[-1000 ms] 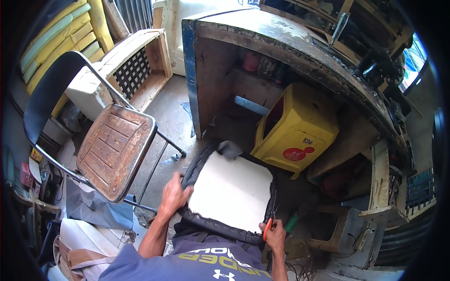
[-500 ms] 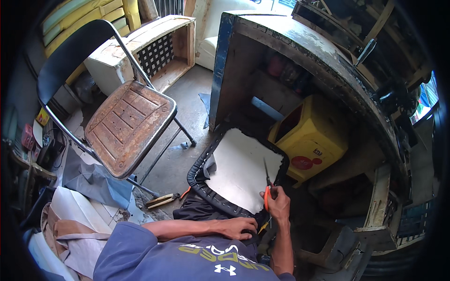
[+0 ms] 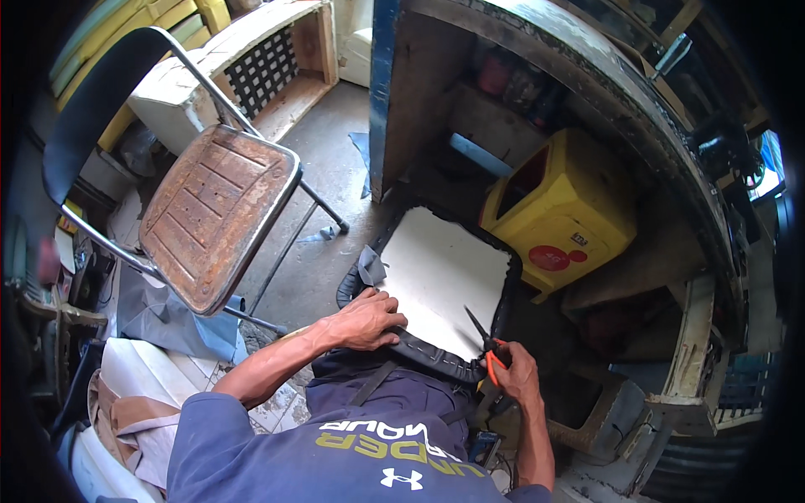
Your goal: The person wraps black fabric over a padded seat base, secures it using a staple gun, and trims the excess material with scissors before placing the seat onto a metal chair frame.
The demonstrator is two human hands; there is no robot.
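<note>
A seat pad lies underside up across my lap, a white panel with a black cover folded over its edges and stapled round. A loose grey flap of fabric sticks up at its left edge. My left hand grips the pad's near left edge, its fingers curled onto the black border. At the near right corner my right hand holds orange-handled scissors. Their dark blades point up and left over the white panel.
A folding chair with a rusty metal seat stands at the left. Beyond it is a wooden frame with woven black straps. A yellow plastic stool lies under the worn table at the right. Cloth scraps lie at lower left.
My left hand has moved from my lap left and forward onto the pad's edge. My right hand with the scissors has shifted slightly right and nearer. The view has tilted down a little.
</note>
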